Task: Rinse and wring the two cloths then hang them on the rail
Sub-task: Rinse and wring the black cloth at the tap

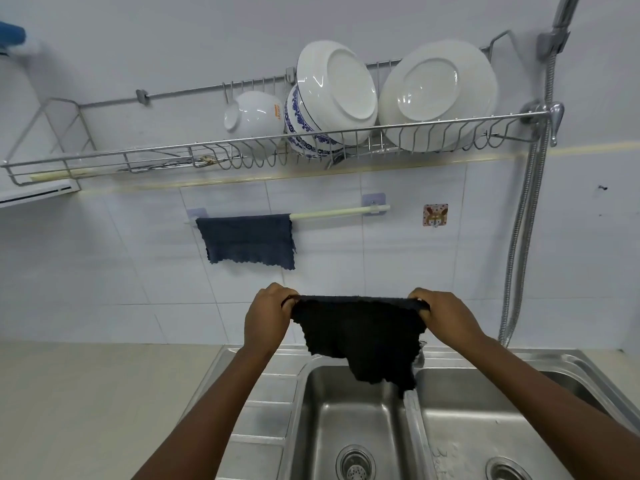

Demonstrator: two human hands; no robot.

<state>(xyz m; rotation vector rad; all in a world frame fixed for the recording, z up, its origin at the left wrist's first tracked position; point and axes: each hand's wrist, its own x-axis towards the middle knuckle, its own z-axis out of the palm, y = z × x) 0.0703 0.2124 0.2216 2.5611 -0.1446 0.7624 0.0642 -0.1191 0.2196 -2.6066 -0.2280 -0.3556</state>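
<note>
Holding: both hands stretch a black cloth (360, 336) by its top edge above the double sink (408, 410).
Sink basins: both steel bowls hold only their drain strainers; the cloth's lower corner hangs over the divider between them.
Left hand (266, 317): fingers closed, pinching the cloth's left top corner.
Right hand (446, 315): fingers closed on the right top corner.
Desk (97, 403): pale surface left of the sink, bare.
Rail (341, 212): on the tiled wall; a blue cloth (247, 241) drapes over its left part, the right part is free.
Dish rack (270, 147): higher up, carrying white plates (436, 95) and bowls (254, 114) on its right half, with chopsticks (59, 173) lying at the left.
</note>
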